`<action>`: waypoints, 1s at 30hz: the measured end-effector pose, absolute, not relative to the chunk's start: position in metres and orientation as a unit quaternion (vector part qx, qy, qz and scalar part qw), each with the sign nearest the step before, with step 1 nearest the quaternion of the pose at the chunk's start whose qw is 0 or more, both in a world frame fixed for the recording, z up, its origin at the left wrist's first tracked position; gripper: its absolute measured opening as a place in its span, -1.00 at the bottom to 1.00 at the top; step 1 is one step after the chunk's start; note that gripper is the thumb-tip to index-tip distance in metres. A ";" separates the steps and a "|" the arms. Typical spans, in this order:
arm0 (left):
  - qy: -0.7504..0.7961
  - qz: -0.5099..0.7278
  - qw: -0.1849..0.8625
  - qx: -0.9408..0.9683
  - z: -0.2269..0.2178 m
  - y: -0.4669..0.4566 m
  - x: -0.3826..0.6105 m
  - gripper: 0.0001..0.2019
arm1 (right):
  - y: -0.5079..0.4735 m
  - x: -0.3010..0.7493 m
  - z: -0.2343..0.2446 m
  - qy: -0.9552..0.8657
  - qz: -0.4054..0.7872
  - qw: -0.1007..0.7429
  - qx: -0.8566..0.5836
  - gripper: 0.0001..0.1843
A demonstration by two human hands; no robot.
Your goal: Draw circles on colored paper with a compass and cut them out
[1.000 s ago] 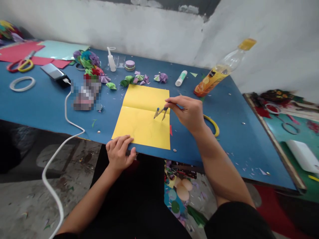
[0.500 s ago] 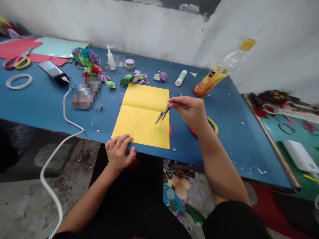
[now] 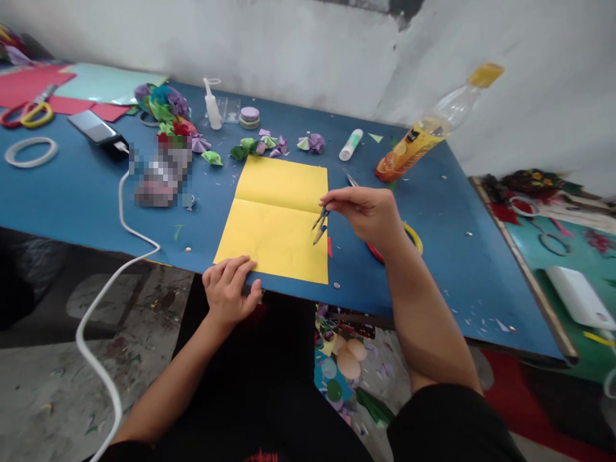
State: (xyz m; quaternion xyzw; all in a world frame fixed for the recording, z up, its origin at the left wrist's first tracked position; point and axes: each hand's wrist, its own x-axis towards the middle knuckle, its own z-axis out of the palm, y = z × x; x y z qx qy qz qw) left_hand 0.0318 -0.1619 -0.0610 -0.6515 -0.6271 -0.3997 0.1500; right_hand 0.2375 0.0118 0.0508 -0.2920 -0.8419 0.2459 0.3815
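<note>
A creased sheet of yellow paper (image 3: 276,224) lies on the blue table in front of me, with faint curved pencil lines on its lower half. My left hand (image 3: 231,289) rests at the table's front edge, fingers stretched over the paper's lower left corner. Between thumb and fingertips, my right hand (image 3: 363,212) pinches a drawing compass (image 3: 320,226) by its top. The compass legs point down over the paper's right side, slightly spread; whether a tip touches the sheet I cannot tell. Partly hidden behind my right wrist is a pair of scissors (image 3: 414,239) with red and yellow handles.
Behind the paper lie crumpled paper flowers (image 3: 250,149) and a glue stick (image 3: 351,145). A juice bottle (image 3: 418,141) leans at the back right. Left are a phone (image 3: 99,131) with a white cable (image 3: 103,292), a tape roll (image 3: 31,153) and more scissors (image 3: 33,112).
The compass has turned in my right hand, its legs swinging from lower left to more upright and shifting slightly right. My left hand stays on the paper's corner.
</note>
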 end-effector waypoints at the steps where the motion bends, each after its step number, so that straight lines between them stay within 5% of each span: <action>1: -0.626 -0.400 0.151 -0.652 -0.061 -0.162 0.032 -0.77 | 0.012 0.237 0.050 -0.842 0.239 0.384 -0.292 -0.87; 30: -0.620 -0.402 0.167 -0.653 -0.061 -0.160 0.031 -0.77 | 0.010 0.239 0.053 -0.822 0.211 0.416 -0.327 -0.85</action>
